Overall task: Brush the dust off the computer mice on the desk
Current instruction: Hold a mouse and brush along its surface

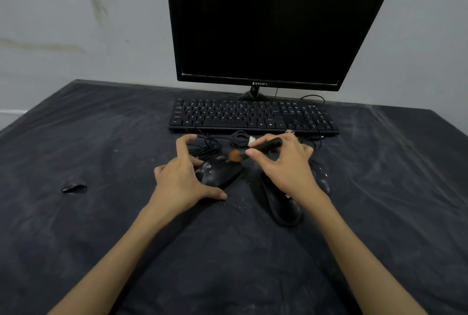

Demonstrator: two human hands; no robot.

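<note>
Three black computer mice lie on the dark cloth in front of the keyboard. The left mouse (219,172) carries white dust, and my left hand (182,175) curls around its left side, thumb on the cloth near its rear. My right hand (283,162) grips a small brush (263,148) with a black handle and orange-brown bristles, whose tip hovers over the front of the left mouse. The middle mouse (282,207) lies below my right hand, partly covered by it. The right mouse (321,178) peeks out beyond my right wrist.
A black keyboard (253,115) and a dark monitor (268,23) stand behind the mice. Coiled black cables (215,145) lie between keyboard and mice. The dark cloth (101,213) covering the desk is dusty, with a small tear (74,188) at the left.
</note>
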